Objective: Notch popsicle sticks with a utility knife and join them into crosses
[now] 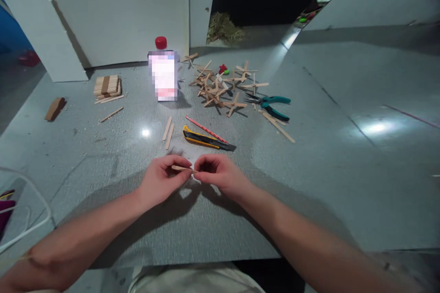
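A wooden craft stick [178, 168] is pinched between the thumb and fingers of my left hand [164, 175]. My right hand [218, 173] pinches at the stick's right end, and its fingertips nearly meet those of the left. Both hands are just above the near part of the table. Beyond them lie a yellow and black utility knife [206, 138] with its blade end to the right, a red patterned pencil [206, 129] and two loose craft sticks [168, 132].
Several crossed craft-stick pieces [213, 89] are heaped behind the knife, beside teal-handled pliers [271, 103]. A lit phone [165, 75], blurred out, stands near a red cap [161, 42]. A stack of craft sticks [107, 86] and a brown block [55, 109] lie left. A white cable [34, 192] curves at the left edge.
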The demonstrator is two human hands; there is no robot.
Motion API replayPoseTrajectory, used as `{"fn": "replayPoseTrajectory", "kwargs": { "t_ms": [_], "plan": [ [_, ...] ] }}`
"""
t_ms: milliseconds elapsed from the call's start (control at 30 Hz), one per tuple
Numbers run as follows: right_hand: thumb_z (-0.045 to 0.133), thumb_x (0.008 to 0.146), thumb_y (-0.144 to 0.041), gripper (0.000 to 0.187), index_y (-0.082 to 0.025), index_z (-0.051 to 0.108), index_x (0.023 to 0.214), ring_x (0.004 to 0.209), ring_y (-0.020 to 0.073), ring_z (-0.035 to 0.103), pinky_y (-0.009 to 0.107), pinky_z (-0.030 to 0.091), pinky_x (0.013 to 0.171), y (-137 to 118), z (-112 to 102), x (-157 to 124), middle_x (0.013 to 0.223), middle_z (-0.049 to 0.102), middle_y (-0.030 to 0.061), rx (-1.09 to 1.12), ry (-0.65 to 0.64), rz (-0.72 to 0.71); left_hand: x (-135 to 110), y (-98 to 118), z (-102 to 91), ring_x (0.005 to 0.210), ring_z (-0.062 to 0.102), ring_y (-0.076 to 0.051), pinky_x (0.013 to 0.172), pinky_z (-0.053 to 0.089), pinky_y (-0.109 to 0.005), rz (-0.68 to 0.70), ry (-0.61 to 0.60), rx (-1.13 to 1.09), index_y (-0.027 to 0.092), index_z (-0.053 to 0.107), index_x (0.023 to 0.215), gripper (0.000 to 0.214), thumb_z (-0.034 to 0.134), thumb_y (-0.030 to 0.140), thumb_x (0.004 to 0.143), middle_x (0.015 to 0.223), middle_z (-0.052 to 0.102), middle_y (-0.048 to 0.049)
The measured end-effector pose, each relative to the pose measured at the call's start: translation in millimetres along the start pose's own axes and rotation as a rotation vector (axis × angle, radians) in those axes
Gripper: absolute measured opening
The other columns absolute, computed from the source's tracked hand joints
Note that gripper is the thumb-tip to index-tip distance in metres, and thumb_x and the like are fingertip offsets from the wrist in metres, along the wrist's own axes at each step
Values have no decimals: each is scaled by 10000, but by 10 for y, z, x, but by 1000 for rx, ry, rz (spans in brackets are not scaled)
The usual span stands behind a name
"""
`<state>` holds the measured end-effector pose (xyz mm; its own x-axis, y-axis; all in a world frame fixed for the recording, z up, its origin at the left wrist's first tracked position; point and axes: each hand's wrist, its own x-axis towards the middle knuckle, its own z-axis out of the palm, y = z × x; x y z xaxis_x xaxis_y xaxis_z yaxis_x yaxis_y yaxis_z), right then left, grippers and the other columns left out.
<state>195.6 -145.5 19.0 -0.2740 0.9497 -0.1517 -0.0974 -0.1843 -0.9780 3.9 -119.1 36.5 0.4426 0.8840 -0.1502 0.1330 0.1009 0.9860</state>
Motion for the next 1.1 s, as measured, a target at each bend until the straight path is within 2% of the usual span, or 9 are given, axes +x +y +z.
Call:
{"fn": "replayPoseTrajectory", "kwargs": {
  "t_ms": [200, 400, 500, 633, 733, 833, 900, 1000, 1100],
  "plan": [
    [737, 762, -235, 66, -173, 715, 773, 659, 137, 559, 266, 422, 627, -67, -65, -23, 704, 658, 3, -294, -16, -64, -4, -69, -33, 682, 666, -138, 674, 544, -263, 30, -15, 135, 150, 727, 804, 127, 769, 253, 742, 747, 727, -40],
    [696, 818, -283, 109, -184, 735, 794, 715, 165, 617, 289, 449, 666, -115, -152, -18, 762, 703, 31, -428, -40, -117, 10, -83, -69, 701, 653, -149, 656, 509, -269, 127, -55, 280, 151, 711, 864, 114, 687, 249, 811, 778, 721, -48],
    [697, 818, -266, 98, -186, 750, 798, 705, 161, 610, 283, 429, 647, -135, -191, -14, 756, 704, 31, -472, -51, -137, 23, -49, -96, 737, 641, -151, 670, 474, -268, 207, -121, 390, 169, 723, 906, 122, 669, 197, 801, 814, 720, -37],
    [738, 800, -276, 90, -194, 766, 823, 675, 153, 608, 266, 416, 607, -124, -195, -7, 745, 716, 25, -484, -80, -122, 24, -46, -118, 754, 643, -145, 684, 457, -259, 272, -193, 495, 188, 730, 953, 136, 644, 243, 863, 831, 726, -26],
    [757, 799, -315, 116, -200, 759, 819, 685, 156, 620, 271, 438, 627, -97, -166, 0, 761, 729, 24, -454, -57, -113, 14, -62, -118, 726, 637, -130, 666, 452, -246, 273, -200, 570, 194, 729, 920, 147, 591, 244, 915, 802, 720, -15],
    [746, 796, -316, 112, -205, 744, 781, 682, 156, 611, 283, 447, 641, -75, -161, 11, 736, 714, 19, -400, 13, -117, 41, -38, -141, 738, 650, -125, 671, 471, -234, 241, -210, 674, 215, 724, 949, 126, 610, 216, 898, 823, 722, 3],
    [746, 785, -318, 108, -210, 735, 782, 683, 156, 607, 286, 452, 640, -64, -190, 21, 738, 707, 16, -346, 86, -120, 107, -4, -185, 769, 662, -140, 698, 494, -252, 202, -176, 782, 229, 717, 1024, 152, 643, 245, 892, 874, 727, -2],
    [735, 794, -359, 151, -219, 726, 848, 648, 147, 594, 283, 453, 609, -55, -267, 37, 736, 690, 10, -250, 232, -118, 265, 25, -278, 949, 661, -204, 851, 533, -373, 123, -1, 986, 197, 667, 1157, 243, 616, 315, 950, 1100, 698, -74],
    [729, 796, -402, 194, -224, 720, 871, 617, 142, 577, 282, 454, 587, -68, -337, 46, 700, 662, 2, -175, 351, -127, 401, -2, -342, 1060, 638, -214, 941, 543, -438, 58, 93, 1135, 168, 635, 1174, 265, 589, 354, 992, 1194, 649, -88]
  ]
}}
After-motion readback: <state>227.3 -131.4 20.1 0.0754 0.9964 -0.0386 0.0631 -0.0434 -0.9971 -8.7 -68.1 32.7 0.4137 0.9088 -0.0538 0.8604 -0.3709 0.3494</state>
